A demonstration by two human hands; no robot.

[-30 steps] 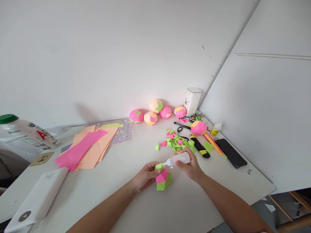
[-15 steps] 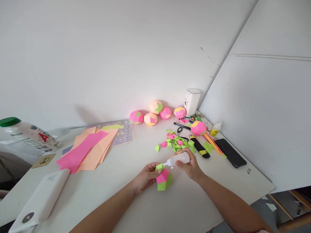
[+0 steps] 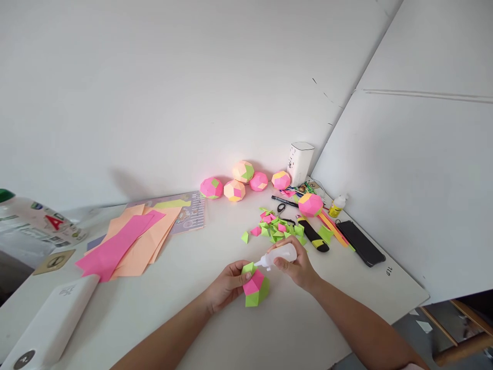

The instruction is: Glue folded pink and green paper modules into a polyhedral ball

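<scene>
My left hand (image 3: 227, 285) pinches a partly built paper ball (image 3: 253, 282) of folded pink and green units, low over the table. In my right hand (image 3: 298, 264) is a white glue bottle (image 3: 283, 253), tipped to the left and gripped around its body. Its narrow nozzle reaches the green unit at the top of the paper ball; whether it touches, I cannot tell. Just beyond my hands lies a pile of folded paper units (image 3: 275, 226), green and pink. The far side of the ball is hidden.
Finished paper balls (image 3: 234, 190) stand along the wall. To the right lie a box cutter (image 3: 314, 235), scissors (image 3: 281, 207), a black phone-like slab (image 3: 361, 242) and a small yellow-labelled bottle (image 3: 338, 206). Leftward are paper sheets (image 3: 119, 241), a white power bank (image 3: 50, 321) and a large bottle (image 3: 38, 221).
The whole view has shifted slightly, so things sit a little further left. Both hands keep their grips, with the glue nozzle still at the green unit.
</scene>
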